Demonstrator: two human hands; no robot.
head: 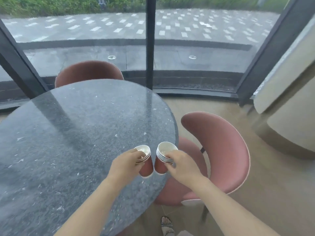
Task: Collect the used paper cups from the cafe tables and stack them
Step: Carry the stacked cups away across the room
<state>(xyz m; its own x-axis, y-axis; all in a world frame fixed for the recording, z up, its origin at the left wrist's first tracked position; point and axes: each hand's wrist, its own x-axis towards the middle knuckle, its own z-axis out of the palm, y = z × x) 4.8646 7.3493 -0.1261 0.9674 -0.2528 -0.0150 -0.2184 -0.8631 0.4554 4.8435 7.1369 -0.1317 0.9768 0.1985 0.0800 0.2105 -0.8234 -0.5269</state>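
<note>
Two stacks of red paper cups with white insides hang side by side over the right edge of the round dark stone table (76,126). My left hand (125,163) grips the left stack (147,165) around its rims, and the stack tilts a little. My right hand (182,165) holds the right stack (161,166), fingers curled over its several nested rims. The two stacks nearly touch at their sides.
A pink chair (221,150) stands right of the table, close to my right arm. Another pink chair (88,72) is tucked in at the far side. Glass walls with dark frames (150,43) rise behind. A beige curved counter (289,103) is at right.
</note>
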